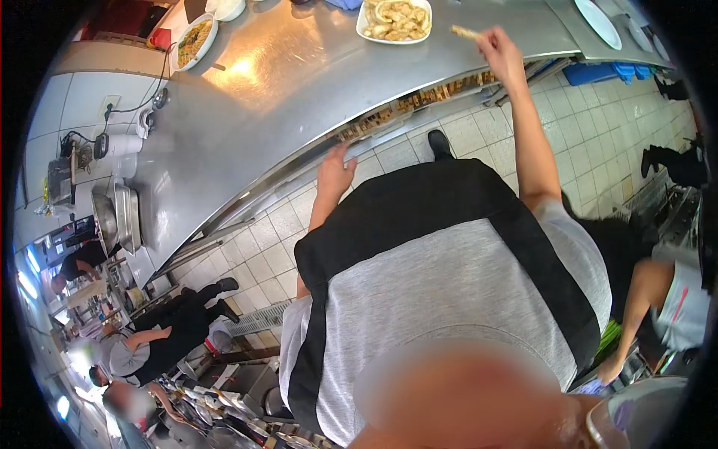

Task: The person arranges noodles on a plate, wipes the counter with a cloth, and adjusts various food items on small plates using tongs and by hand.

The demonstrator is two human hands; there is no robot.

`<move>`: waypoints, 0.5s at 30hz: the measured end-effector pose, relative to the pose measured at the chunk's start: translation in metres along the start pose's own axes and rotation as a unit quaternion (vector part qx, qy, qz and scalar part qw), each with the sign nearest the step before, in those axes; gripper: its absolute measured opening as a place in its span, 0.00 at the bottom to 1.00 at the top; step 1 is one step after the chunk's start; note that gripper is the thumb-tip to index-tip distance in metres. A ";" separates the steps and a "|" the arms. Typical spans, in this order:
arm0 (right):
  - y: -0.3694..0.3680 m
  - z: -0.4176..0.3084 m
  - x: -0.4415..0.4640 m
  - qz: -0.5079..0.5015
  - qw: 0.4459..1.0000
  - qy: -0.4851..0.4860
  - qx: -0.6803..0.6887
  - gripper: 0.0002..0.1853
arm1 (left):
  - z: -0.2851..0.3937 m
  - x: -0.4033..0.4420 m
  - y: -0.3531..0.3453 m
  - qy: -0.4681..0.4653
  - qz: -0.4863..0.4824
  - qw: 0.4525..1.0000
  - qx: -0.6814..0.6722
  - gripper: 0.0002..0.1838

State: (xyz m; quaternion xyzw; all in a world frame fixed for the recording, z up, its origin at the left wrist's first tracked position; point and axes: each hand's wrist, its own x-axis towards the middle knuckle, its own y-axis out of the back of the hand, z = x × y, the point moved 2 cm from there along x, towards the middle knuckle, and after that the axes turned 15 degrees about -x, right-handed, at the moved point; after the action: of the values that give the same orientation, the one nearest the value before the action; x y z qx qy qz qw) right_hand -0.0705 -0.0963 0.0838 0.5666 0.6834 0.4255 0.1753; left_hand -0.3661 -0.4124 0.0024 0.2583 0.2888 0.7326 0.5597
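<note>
My right hand point(501, 56) is raised over the steel counter, fingers pinched on a short pale-golden strip of fried food point(464, 31). Left of it, a white squarish bowl point(366, 33) holds golden fried pieces. My left hand point(336, 172) hangs at the counter's front edge, holding nothing, its fingers loosely bent and apart. Whether its fingertips touch the edge I cannot tell.
The steel counter point(299, 90) runs across in front of me, with a dish of noodle-like food point(196, 43) at far left. White plates point(598, 22) stand at right. Metal pans point(127, 217) are at the left end. Co-workers point(161, 337) stand at left and right.
</note>
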 end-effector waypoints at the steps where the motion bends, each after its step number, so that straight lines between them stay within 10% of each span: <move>1: 0.008 -0.015 0.027 0.011 0.999 0.018 -0.049 0.15 | 0.015 0.006 0.002 0.022 -0.009 0.998 -0.058 0.21; 10: -0.046 -0.053 0.203 -0.131 0.922 0.229 -0.283 0.12 | 0.080 0.112 -0.013 0.070 0.108 0.948 -0.292 0.13; 15: -0.046 -0.008 0.250 -0.253 0.939 0.088 -0.214 0.20 | 0.073 0.181 -0.033 0.137 0.197 0.846 -0.477 0.17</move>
State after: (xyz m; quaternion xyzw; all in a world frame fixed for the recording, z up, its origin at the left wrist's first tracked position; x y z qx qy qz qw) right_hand -0.1787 0.1314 0.1134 0.2846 0.7098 0.5514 0.3335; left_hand -0.3366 -0.2205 0.0400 -0.0918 -0.0798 0.9027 0.4127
